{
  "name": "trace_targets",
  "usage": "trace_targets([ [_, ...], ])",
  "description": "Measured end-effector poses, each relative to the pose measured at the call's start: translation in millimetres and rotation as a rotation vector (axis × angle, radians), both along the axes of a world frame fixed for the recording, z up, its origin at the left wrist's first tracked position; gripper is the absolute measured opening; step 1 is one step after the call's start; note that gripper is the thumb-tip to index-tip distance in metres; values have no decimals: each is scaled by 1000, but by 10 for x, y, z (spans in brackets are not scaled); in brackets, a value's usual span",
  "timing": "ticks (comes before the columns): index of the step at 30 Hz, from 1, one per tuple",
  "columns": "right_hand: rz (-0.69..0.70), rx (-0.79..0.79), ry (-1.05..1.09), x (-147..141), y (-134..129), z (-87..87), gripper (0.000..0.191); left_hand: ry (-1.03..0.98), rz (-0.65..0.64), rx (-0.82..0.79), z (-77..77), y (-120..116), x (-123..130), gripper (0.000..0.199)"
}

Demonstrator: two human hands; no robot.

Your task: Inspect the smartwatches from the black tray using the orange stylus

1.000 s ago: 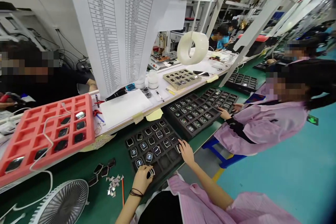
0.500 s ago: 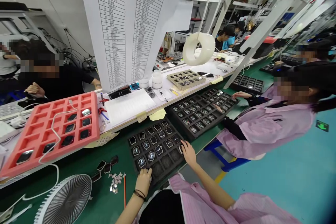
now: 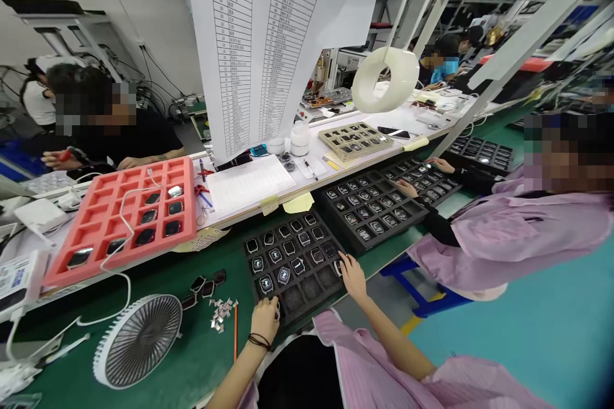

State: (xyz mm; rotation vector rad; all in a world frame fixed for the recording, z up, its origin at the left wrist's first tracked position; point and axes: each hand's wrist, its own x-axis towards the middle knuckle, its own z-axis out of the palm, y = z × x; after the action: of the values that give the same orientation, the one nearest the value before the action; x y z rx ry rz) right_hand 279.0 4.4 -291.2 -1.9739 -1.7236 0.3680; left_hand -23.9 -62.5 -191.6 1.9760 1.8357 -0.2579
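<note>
A black foam tray (image 3: 309,287) lies on the green bench before me, with several smartwatches (image 3: 283,276) in its pockets. Some screens are lit with watch faces; others are dark. My left hand (image 3: 265,321), a dark band round its wrist, is closed at the tray's near left corner. The edge of a watch (image 3: 277,314) shows at its fingertips, mostly hidden. At the tray's right edge, my right hand (image 3: 353,277) has its fingers bent over another watch (image 3: 338,266) in the end pocket. Bare pockets lie between the two hands.
A white fan (image 3: 139,342), small silvery pieces (image 3: 221,314), an orange stick (image 3: 235,332) and loose dark frames (image 3: 204,286) are at left. A red foam tray (image 3: 62,275) sits on the shelf. A co-worker (image 3: 508,236) at right handles another black tray (image 3: 369,244). A tape roll (image 3: 386,82) hangs above.
The view has swung left, so the scene sits further right. Lit screens near my right hand have gone dark. Both hands keep their places at the tray; the right co-worker's hands have shifted.
</note>
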Motion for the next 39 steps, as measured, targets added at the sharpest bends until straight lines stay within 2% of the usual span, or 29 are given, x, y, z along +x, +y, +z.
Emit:
trace_targets([
  [5, -19, 51, 117, -41, 18, 180, 51, -136, 38, 46, 63, 51, -202, 35],
  [8, 21, 94, 193, -144, 9, 319, 50, -191, 1, 66, 94, 95, -291, 36],
  [11, 76, 100, 266, -287, -32, 392, 49, -251, -121, 46, 94, 108, -327, 40],
  [14, 133, 79, 314, -412, -116, 400, 45, -297, -297, -5, 65, 110, -323, 47],
  [19, 205, 41, 344, -492, -250, 423, 40, -275, -544, -89, 10, 165, -280, 47],
  [29, 295, 42, 421, -641, -291, 607, 36, -128, -789, -120, 4, 336, -287, 39],
  [34, 339, 19, 472, -746, -361, 670, 32, -104, -841, -99, 13, 362, -333, 38],
  [39, 351, -23, 537, -796, -406, 705, 31, -100, -808, -92, 2, 338, -314, 41],
])
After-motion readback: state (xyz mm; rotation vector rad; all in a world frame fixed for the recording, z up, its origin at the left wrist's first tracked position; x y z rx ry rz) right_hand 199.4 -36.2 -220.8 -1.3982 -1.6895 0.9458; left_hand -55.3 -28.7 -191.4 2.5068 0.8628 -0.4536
